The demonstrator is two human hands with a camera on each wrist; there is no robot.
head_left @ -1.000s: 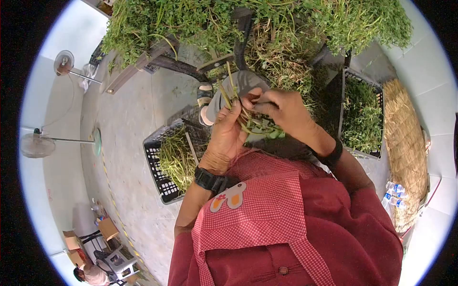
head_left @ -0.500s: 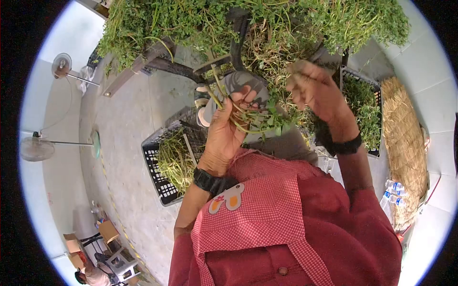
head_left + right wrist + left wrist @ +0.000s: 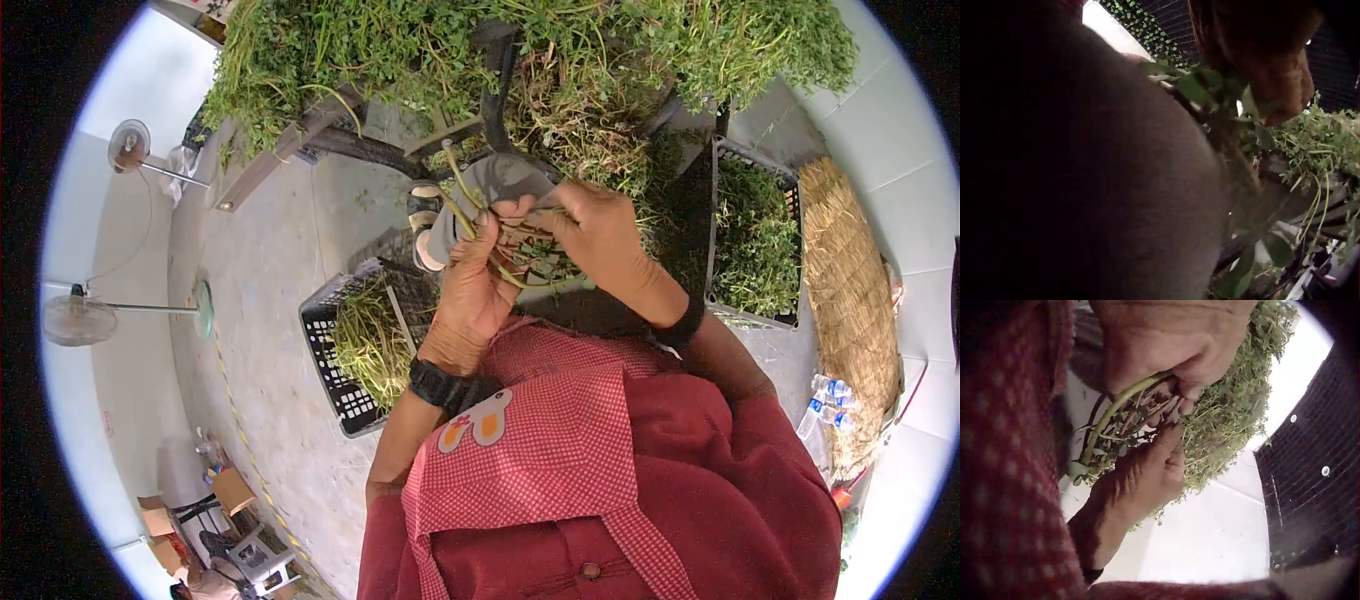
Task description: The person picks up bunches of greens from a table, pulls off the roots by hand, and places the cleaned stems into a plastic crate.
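My left hand [image 3: 490, 235] grips a bunch of green herb stems [image 3: 520, 262] in front of my chest, stalk ends sticking up past the fingers. In the left wrist view the left hand [image 3: 1172, 394] curls round the stems [image 3: 1124, 403]. My right hand [image 3: 558, 215] meets the bunch from the right and pinches stems among the leaves; the right hand [image 3: 1169, 434] reaches into the bunch from below in that view. The right wrist view is mostly dark, showing fingers [image 3: 1275, 75] above leafy sprigs [image 3: 1210, 84].
A big heap of loose greens [image 3: 560, 60] lies ahead. A black crate [image 3: 330, 370] with stems stands at the left, and another crate [image 3: 722, 160] of greens at the right. A straw bundle [image 3: 850, 290] and water bottles [image 3: 825, 402] are far right. Standing fans [image 3: 80, 312] are on the left.
My right hand, raised over the heap half a second ago, has come back down and left to the bunch. The left hand has kept holding the stems almost in place.
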